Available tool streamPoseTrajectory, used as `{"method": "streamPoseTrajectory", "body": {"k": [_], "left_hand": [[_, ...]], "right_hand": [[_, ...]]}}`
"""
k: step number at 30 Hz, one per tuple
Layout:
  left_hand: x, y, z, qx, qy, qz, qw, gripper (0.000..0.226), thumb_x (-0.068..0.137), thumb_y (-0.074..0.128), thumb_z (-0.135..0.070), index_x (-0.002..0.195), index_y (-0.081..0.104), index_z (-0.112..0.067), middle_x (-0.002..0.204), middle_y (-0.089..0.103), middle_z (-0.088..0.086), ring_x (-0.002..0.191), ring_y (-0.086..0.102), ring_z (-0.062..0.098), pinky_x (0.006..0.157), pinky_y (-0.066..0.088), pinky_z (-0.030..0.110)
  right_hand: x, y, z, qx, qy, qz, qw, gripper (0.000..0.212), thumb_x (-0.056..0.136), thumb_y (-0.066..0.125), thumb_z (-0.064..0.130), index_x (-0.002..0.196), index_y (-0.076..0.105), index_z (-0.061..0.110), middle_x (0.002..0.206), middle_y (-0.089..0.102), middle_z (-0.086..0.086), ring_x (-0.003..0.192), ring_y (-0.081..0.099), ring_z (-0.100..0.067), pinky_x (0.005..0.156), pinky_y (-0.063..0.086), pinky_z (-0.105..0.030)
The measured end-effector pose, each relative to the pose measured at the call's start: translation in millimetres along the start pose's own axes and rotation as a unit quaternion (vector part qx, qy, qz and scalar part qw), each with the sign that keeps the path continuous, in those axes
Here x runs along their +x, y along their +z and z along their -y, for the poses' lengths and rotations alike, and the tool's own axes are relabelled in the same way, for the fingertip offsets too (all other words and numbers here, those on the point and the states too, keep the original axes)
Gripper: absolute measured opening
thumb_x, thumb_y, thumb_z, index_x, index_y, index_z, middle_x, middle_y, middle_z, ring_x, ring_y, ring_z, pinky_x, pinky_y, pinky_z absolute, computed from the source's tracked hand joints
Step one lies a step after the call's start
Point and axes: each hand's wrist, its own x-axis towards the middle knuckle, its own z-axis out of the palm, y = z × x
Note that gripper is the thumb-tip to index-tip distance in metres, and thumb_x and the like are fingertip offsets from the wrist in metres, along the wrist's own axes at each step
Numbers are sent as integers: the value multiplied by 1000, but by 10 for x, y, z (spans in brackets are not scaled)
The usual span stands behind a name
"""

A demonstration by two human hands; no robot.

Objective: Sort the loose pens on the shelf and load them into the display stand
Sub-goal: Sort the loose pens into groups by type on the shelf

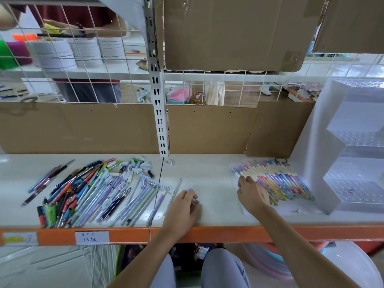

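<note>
Trouble looms if the right hand (pixel 252 195), fingers spread on the neat row of pastel pens (pixel 276 179), scatters it, while the left hand (pixel 184 206) pinches one lilac-capped pen (pixel 192 195).

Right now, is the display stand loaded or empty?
Looks empty: the display stand shows bare holed tiers with no pens standing in them. The sorted row of pens lies on the shelf beside it.

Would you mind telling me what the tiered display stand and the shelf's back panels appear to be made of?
The display stand looks like clear, glossy acrylic or plastic: you see through its tiers and hole grids. The back panels look like matte brown cardboard, with creases and torn edges.
</note>
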Motion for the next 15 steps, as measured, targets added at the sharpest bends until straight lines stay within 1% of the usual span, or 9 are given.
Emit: {"method": "streamPoseTrajectory", "body": {"k": [2, 4, 6, 9, 12, 15], "left_hand": [[8, -24, -14, -8, 0, -8, 1000, 22, 92, 53, -26, 112, 57, -19, 110, 55, -7, 96, 55, 9, 83, 46, 25], [-3, -75, -1, -7, 3, -18, 1000, 23, 92, 54, -22, 114, 58, -19, 107, 55, -6, 90, 55, 9, 81, 46, 25], [-43, -152, 69, 13, 7, -30, 999, 17, 91, 54, -20, 107, 60, -18, 100, 52, -6, 85, 54, 10, 78, 47, 26], [-157, -318, 234, 50, 7, -49, 997, 10, 89, 57, -18, 97, 61, -15, 93, 47, -7, 80, 52, 9, 71, 44, 20], [-270, -550, 425, 71, -14, -79, 994, 5, 86, 60, -14, 90, 62, -11, 90, 49, -3, 81, 51, 12, 70, 45, 25], [-354, -770, 657, 101, -59, -106, 987, 8, 84, 61, -13, 91, 63, -10, 91, 49, 0, 85, 51, 18, 76, 48, 32]], "right_hand": [[-77, 8, 134, 34, -41, 5, 999, 21, 97, 39, 18, 115, 47, 13, 117, 52, -4, 95, 61, -25, 64, 41, -29], [-156, 12, 293, 71, -91, 9, 993, 19, 97, 39, 18, 113, 49, 13, 116, 54, -3, 92, 61, -22, 66, 41, -28], [-229, 9, 474, 98, -122, 16, 988, 20, 97, 38, 20, 112, 50, 15, 117, 53, -1, 93, 60, -22, 72, 43, -29], [-300, 23, 761, 100, -164, 32, 981, 22, 97, 37, 21, 114, 50, 17, 118, 50, 1, 96, 59, -22, 78, 43, -30], [-352, 67, 1055, 105, -207, 46, 972, 23, 98, 35, 22, 116, 49, 18, 119, 48, 2, 96, 59, -20, 81, 47, -31], [-391, 126, 1320, 93, -243, 70, 963, 26, 99, 35, 23, 122, 48, 19, 120, 45, 0, 98, 59, -22, 83, 49, -35]]}}
